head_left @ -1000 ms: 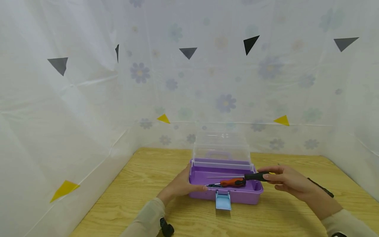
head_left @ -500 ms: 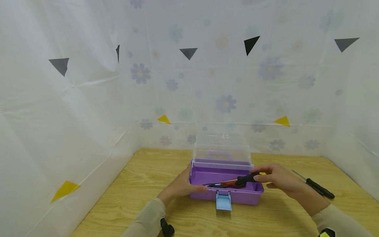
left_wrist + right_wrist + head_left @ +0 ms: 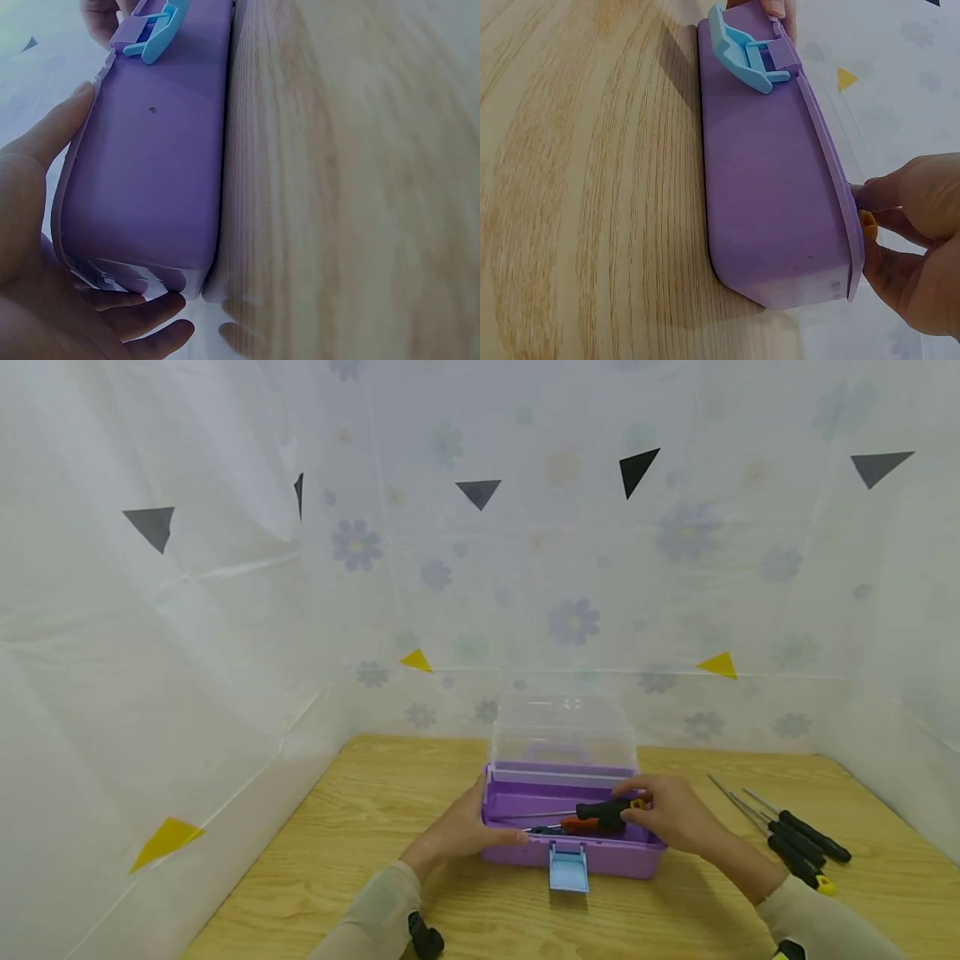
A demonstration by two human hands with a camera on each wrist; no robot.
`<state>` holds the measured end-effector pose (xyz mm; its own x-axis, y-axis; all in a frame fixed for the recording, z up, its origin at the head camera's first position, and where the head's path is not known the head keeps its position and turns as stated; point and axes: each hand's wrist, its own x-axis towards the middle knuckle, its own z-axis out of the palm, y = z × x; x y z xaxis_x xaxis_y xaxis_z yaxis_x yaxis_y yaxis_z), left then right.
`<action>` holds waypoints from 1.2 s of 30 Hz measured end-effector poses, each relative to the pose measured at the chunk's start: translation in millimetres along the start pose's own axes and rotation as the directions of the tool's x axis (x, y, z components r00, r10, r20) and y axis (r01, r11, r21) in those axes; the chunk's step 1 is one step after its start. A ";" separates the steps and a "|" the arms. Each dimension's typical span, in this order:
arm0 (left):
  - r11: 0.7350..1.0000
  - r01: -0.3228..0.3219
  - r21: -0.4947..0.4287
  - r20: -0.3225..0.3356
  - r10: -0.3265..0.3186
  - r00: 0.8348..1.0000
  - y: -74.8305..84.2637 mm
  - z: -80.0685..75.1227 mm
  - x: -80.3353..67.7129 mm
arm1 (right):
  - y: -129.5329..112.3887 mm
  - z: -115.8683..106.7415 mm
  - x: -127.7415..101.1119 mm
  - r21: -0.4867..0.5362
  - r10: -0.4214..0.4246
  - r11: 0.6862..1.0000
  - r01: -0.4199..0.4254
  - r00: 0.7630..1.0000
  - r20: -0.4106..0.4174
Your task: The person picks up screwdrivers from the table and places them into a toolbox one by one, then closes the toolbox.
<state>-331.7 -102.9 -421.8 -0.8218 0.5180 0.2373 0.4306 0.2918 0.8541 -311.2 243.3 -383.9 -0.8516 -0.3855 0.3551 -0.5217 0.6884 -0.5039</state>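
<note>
A purple toolbox [image 3: 517,852] with a raised clear lid [image 3: 562,727] stands on the table. My left hand [image 3: 457,827] grips its left end, thumb on the front rim and fingers around the end wall, as the left wrist view shows. Over the right part of the box, my right hand [image 3: 671,814] pinches a screwdriver [image 3: 596,810] by its black handle with a yellow end. The shaft points left inside the box. Below it lies a red-and-black-handled tool [image 3: 573,825], partly covered. In the right wrist view, only the yellow handle end [image 3: 868,225] shows between the fingers.
Several black-handled screwdrivers [image 3: 798,843] lie on the wooden table [image 3: 337,877] to the right, one with a yellow end. A light-blue latch [image 3: 568,870] hangs down at the box front. White flowered sheets [image 3: 420,593] enclose the table.
My right hand has moved left and slightly down with the screwdriver, which now sits lower in the box. More screwdrivers on the right have come into view. The left hand stays put.
</note>
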 end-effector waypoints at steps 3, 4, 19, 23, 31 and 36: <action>1.000 0.006 -0.006 0.000 -0.006 1.000 -0.6 0.4 0.5 | 0.1 -0.8 -0.4 -0.035 -0.043 0.999 0.040 0.997 -0.065; 1.000 0.008 -0.006 0.000 -0.008 1.000 -0.6 0.4 0.6 | 0.6 -1.7 -0.8 -0.039 -0.049 0.998 0.046 0.995 -0.086; 1.000 0.008 -0.001 0.002 -0.008 1.000 -0.1 1.2 2.1 | 7.5 -21.4 -12.6 0.002 0.022 1.000 -0.022 0.992 -0.125; 1.000 0.005 0.001 0.001 -0.005 1.000 -0.3 1.4 2.1 | 6.9 -22.3 -13.9 0.011 0.011 1.000 -0.010 0.994 -0.108; 1.000 0.024 -0.011 0.001 -0.024 1.000 2.2 2.4 0.1 | 3.2 -26.7 -16.2 0.070 0.038 0.997 -0.036 0.999 -0.033; 1.000 0.018 -0.022 0.001 -0.018 1.000 4.3 2.9 0.2 | 2.1 -28.1 -17.1 0.088 0.047 0.995 -0.045 0.999 -0.013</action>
<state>-329.0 -99.2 -419.4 -0.8292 0.5132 0.2216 0.4072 0.2830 0.8684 -296.3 268.6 -369.0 -0.8743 -0.3452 0.3411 -0.4849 0.6486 -0.5866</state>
